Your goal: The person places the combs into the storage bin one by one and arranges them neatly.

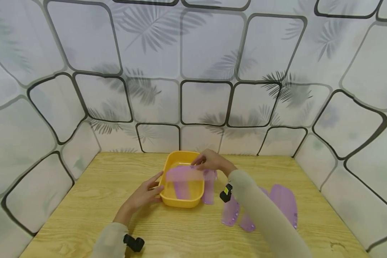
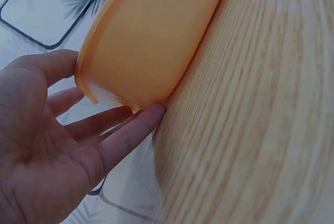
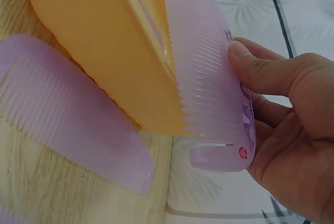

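Pale sleeves [image 1: 111, 240] w/ black wrist cams [image 1: 133, 243] come nearest, both reaching fwd over the wooden worktop [image 1: 167, 233]. L hand [image 1: 144, 193] grips the L side of a yellow bin [image 1: 180, 203], thumb at the rim, other fingers vs outer wall. R hand [image 1: 211, 160] pinches a purple comb [image 1: 184, 173] by its spine, crosswise above the bin, one end poking past the R rim; can't tell if it touches the rim. Inner comb [image 1: 181, 190] lies in the bin, side comb [image 1: 208, 191] on the worktop just R of it, more loose combs [image 1: 285, 202] further R, partly under the R forearm.

Risks, my guess: pinch is only on a thin edge of smooth-looking plastic, so held comb could twist or slip. Let go as is, overhanging end might catch the rim & tip out onto side comb. Teeth could snag rim or inner comb & bend. Bin's braced on one side only, so a knock on R rim might skid it, shoving side comb too. Low R sleeve could also drag loose combs if pulled back carelessly
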The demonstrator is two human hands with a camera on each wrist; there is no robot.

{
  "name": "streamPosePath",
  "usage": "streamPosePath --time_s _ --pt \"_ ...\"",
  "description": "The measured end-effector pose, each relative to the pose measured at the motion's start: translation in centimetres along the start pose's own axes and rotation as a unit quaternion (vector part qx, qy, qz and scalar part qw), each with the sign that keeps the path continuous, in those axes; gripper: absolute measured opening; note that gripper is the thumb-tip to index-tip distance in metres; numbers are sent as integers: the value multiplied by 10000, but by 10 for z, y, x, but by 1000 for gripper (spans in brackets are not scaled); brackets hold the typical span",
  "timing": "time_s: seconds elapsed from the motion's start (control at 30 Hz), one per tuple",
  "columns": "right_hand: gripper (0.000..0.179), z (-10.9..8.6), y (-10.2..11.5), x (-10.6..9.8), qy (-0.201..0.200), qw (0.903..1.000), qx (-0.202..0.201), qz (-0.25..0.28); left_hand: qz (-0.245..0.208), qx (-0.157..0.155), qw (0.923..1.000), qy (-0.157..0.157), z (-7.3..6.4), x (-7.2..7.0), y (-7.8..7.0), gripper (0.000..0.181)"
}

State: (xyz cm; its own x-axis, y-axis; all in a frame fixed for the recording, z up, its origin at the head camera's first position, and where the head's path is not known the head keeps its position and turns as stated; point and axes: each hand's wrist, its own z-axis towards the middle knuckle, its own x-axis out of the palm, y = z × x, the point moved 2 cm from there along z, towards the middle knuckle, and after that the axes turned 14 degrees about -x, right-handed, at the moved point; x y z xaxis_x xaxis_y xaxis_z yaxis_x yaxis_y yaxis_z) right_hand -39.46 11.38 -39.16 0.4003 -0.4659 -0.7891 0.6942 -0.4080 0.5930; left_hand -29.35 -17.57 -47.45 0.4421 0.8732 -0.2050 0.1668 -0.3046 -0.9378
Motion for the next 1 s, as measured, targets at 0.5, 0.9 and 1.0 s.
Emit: streamPosePath --time_s 0.5,0.9,1.0 --pt "17 18 6 12 195 9993 188 256 168 -203 9991 -339 0 1 0 68" --pt "12 28 -1 19 -52 9996 -40 -274 95 -64 9999 -119 0 1 0 72" --pt "11 30 -4 22 -152 9990 -122 -394 42 -1 10000 -54 0 1 0 73"
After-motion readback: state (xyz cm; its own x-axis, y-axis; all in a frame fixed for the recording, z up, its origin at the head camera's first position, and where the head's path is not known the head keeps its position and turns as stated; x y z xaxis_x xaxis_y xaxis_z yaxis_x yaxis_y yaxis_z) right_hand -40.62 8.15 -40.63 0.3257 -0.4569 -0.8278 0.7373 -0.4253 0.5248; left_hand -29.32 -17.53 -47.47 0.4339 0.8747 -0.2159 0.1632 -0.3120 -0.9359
